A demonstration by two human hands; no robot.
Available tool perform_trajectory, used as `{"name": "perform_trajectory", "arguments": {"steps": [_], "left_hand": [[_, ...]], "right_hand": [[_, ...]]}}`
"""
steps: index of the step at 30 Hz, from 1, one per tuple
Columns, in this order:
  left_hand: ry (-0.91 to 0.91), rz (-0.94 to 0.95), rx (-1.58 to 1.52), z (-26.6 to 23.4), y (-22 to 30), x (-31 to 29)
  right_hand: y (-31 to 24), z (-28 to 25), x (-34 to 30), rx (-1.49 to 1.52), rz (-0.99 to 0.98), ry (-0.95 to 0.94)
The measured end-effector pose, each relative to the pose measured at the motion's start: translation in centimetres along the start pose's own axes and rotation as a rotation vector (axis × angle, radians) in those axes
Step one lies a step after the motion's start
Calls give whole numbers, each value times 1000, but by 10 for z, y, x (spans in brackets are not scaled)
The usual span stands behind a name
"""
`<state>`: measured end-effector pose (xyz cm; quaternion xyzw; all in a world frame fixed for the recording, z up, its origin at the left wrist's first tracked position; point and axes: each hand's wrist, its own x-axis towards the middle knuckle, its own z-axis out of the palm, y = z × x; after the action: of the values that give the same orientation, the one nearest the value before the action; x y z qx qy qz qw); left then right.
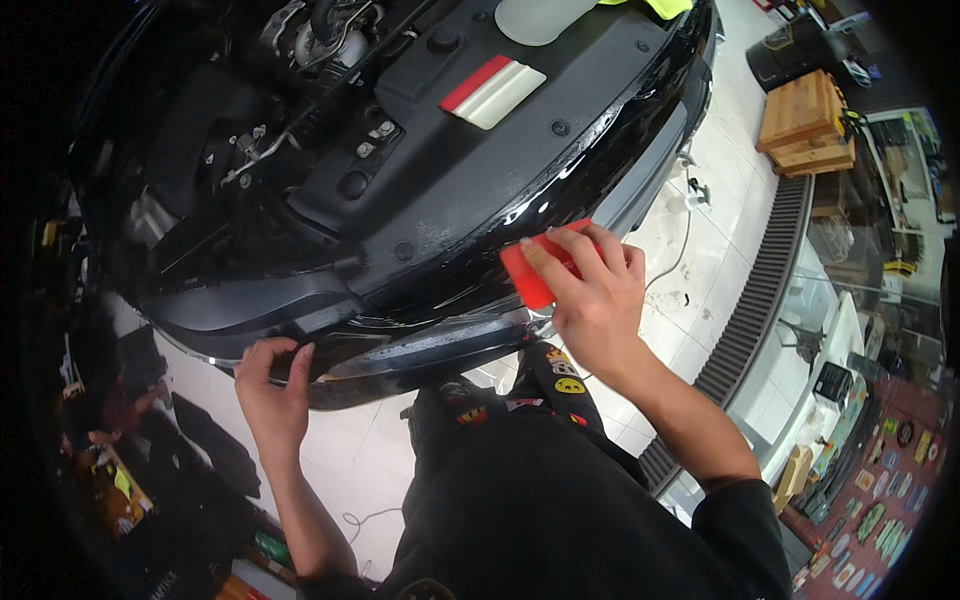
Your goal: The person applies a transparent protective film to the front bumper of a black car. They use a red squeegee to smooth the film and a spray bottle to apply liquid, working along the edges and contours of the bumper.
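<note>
Our black shirt [520, 510] fills six o'clock in the head view. Toward three o'clock, our right hand [600, 310] grips a red scraper [528, 284] at the glossy car front [430, 295]; a tilted edge could scratch it. At eight, our left hand [275, 395] curls narrow; we can't tell whether it pinches anything. A jolt might slide the red-and-white scraper [495, 92] off at twelve.

car workshop, open engine bay [325, 120]
</note>
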<state>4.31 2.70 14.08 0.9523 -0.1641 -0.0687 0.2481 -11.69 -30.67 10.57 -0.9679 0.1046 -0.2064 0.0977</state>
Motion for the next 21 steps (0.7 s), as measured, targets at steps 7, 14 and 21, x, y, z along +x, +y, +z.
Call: {"name": "perform_trajectory", "arguments": {"steps": [7,14,21], "left_hand": [[357,63,177,4,42,-17],[297,154,-487,52,103,-67],[-176,199,-1024,110,167,-54]], "right_hand": [[0,-133,11,815,-186,-219],[10,-163,28,875,-286,-365],[7,-123,23,680,215,-802]]}}
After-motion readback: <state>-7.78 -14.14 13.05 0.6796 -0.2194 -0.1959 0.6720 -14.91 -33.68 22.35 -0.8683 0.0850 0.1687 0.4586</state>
